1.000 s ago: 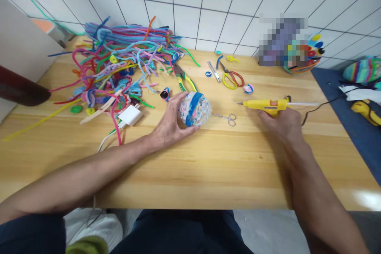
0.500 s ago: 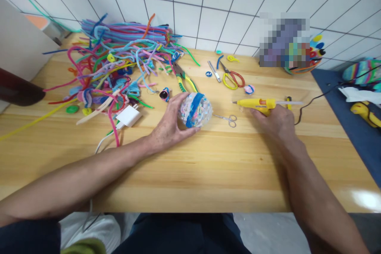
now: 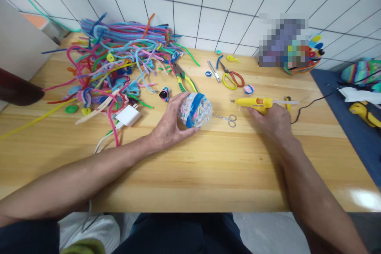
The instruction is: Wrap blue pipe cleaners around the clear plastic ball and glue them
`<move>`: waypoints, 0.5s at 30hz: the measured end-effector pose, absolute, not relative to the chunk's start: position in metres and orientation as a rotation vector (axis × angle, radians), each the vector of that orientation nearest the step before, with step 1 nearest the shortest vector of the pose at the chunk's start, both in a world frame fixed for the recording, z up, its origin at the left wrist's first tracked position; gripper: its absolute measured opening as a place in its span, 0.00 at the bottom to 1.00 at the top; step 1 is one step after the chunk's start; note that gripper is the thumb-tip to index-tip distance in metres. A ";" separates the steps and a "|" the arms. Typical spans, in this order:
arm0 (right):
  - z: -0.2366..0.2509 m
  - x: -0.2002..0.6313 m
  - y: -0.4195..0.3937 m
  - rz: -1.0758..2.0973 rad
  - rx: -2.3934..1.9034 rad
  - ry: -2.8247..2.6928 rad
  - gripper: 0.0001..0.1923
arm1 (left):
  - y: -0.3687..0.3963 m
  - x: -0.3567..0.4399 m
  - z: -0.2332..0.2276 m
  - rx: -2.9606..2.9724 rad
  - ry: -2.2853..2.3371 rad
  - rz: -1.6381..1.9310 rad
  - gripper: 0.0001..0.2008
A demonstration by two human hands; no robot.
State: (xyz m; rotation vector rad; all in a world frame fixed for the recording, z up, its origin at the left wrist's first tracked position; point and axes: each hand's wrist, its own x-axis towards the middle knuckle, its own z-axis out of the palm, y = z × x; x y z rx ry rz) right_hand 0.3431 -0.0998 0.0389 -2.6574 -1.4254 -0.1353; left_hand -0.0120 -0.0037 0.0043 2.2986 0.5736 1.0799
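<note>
My left hand (image 3: 170, 121) is closed round the left side of a clear ball (image 3: 204, 112) filled with pale, multicoloured bits and crossed by a blue fuzzy band. Its thumb lies along the near side. To the right, my right hand (image 3: 272, 121) grips a yellow hot glue gun (image 3: 253, 102), the nozzle pointing left toward the ball, a clear glue stick (image 3: 287, 102) jutting from its back. Small silver scissors (image 3: 230, 120) lie between ball and gun. Just behind the ball are green-and-yellow pliers (image 3: 186, 81) and a small piece with a black bead eye (image 3: 164, 94).
Tangled pipe cleaners (image 3: 116, 59) cover the table's back left, near a white charger plug (image 3: 127, 116). Red-and-yellow scissors (image 3: 232, 78), a craft knife (image 3: 213, 71) and a small pink-blue coil (image 3: 249, 89) lie behind. A black cord (image 3: 312, 105) runs right to a blue mat (image 3: 336, 91).
My right hand has shifted slightly left with the glue gun, bringing the nozzle a little nearer the ball. My left hand and the ball look unmoved.
</note>
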 end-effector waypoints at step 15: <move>0.037 0.346 -0.101 -0.187 -2.583 -1.536 0.22 | -0.003 -0.012 0.004 2.283 0.572 1.071 0.50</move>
